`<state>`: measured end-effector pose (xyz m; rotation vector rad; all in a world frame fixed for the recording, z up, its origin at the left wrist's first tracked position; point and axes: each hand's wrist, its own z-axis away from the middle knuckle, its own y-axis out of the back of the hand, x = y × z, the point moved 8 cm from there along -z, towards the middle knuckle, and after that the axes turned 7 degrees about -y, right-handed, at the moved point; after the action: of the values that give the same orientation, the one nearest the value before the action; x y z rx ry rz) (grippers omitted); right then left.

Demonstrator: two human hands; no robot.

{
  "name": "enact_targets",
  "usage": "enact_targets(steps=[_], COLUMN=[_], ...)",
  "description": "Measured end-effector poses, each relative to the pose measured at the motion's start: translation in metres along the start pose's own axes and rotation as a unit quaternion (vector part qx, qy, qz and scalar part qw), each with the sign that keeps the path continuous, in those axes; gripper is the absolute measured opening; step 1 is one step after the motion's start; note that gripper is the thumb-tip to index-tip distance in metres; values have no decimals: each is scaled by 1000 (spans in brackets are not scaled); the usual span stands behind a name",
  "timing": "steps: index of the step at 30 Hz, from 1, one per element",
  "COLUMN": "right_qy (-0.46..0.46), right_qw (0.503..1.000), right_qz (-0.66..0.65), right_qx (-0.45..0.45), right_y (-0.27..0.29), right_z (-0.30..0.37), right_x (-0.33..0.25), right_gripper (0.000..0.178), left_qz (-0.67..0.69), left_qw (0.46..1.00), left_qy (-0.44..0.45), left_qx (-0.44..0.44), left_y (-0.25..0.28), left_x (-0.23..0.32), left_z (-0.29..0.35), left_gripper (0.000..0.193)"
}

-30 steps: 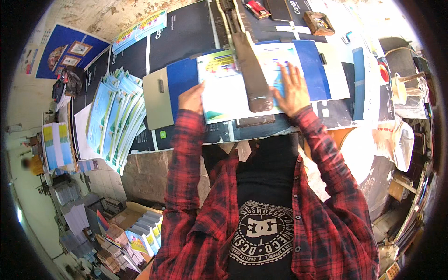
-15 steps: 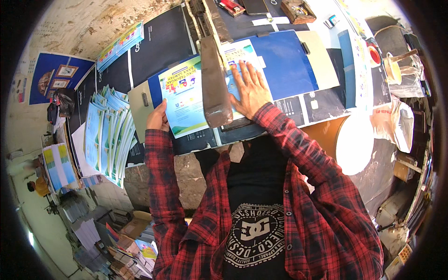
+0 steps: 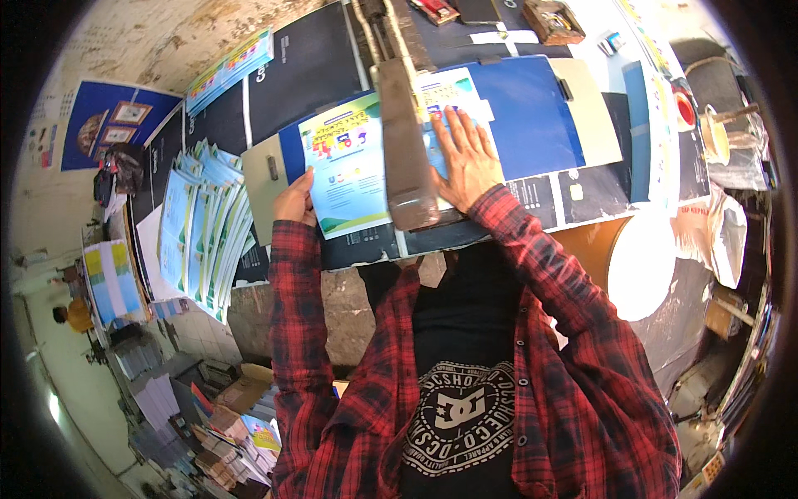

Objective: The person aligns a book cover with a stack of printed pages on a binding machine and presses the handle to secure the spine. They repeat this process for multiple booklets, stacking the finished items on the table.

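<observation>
A colourful printed booklet or sheet (image 3: 345, 187) in light blue, green and white lies on a blue board. Across its middle runs the long, worn brown arm (image 3: 411, 158) of what looks like a large stapler, hiding a strip of the print. My left hand (image 3: 293, 202) has its fingers closed at the booklet's left edge, the thumb along the margin. To the right of the arm, my right hand (image 3: 467, 162) lies flat on the booklet, fingers stretched out. The blue board (image 3: 532, 116) has beige panels at both ends.
Fanned printed booklets (image 3: 204, 224) lie at the left, and another stack (image 3: 231, 71) sits at the back left. A wooden box (image 3: 554, 21) and a red object (image 3: 435, 10) stand at the back. On the right are more prints (image 3: 662, 141) and a white round-topped stool (image 3: 642, 266).
The whole view has shifted, with the table appearing farther right. The booklet sits slightly straighter under the arm. Both hands keep their places on it.
</observation>
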<state>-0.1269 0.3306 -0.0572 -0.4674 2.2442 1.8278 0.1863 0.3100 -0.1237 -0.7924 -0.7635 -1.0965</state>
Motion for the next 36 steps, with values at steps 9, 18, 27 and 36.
enact_targets(steps=[9, 18, 27, 36], right_qy=[7, 9, 293, 65], right_qw=[997, 992, 950, 996], right_qz=[74, -124, 108, 44], right_qx=[22, 6, 16, 41], right_y=[-23, -8, 193, 59], right_z=[4, -25, -66, 20], right_x=[4, 54, -154, -103], right_gripper=[81, 68, 41, 86], left_qz=[-592, -599, -603, -577], left_qw=[609, 656, 659, 678], left_qy=[-527, -459, -449, -455], left_qx=[30, 0, 33, 19], left_y=[-107, -136, -128, -129], left_x=[20, -11, -13, -5], left_z=[89, 86, 83, 91], left_gripper=[70, 75, 75, 73])
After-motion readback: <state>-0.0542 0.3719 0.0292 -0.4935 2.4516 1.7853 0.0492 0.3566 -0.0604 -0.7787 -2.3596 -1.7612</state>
